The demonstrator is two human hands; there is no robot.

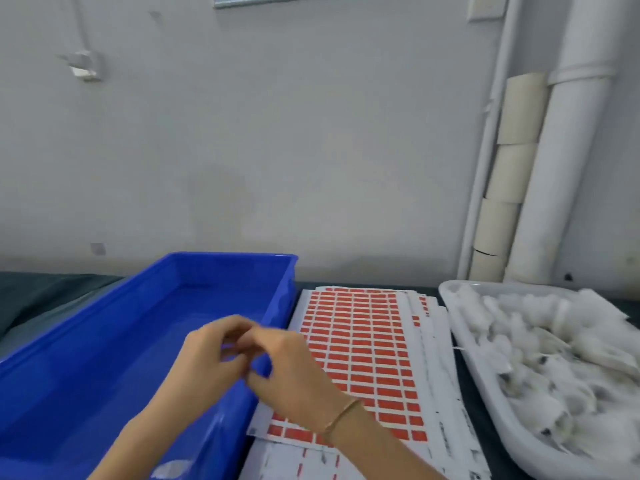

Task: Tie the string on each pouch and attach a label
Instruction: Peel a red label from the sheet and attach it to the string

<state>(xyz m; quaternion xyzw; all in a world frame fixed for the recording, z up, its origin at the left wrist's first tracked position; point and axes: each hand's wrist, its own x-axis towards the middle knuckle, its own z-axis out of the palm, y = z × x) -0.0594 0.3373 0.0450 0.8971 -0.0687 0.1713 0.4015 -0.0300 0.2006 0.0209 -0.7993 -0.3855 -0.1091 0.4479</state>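
**A:** Where do you have the hands?

**B:** I see them low in my view, at about six o'clock. The left hand (pixel 204 358) and the right hand (pixel 291 368) meet fingertip to fingertip above the right wall of the blue bin (pixel 277 296).

**A:** Are they gripping anything?

**B:** The fingers of both are curled inward and the tips touch. That spot is smeared with blur, so I cannot tell whether they pinch something or hold nothing. A thin bracelet (pixel 341 415) sits on the right wrist.

**A:** And the pouches?

**B:** The pouches (pixel 554 348) lie heaped in the white tray (pixel 483 386), at three to four o'clock of the hands and well apart from them. They look white and fluffy, but I find them too soft to read any finer.

**A:** Labels?

**B:** The label sheets (pixel 360 341) are white with rows of red rectangles. They lie fanned in a stack between bin and tray, at two o'clock of the right hand. The right forearm crosses over their near end.

**A:** Anything in the bin?

**B:** One small white scrap (pixel 169 469) at its near end, at seven o'clock of the hands. I cannot tell what it is.

**A:** Behind?

**B:** At twelve o'clock there is a pale wall. At one to two o'clock a white pipe (pixel 568 168) and a column of cardboard tubes (pixel 512 168) stand against it. The table (pixel 490 424) under everything is dark
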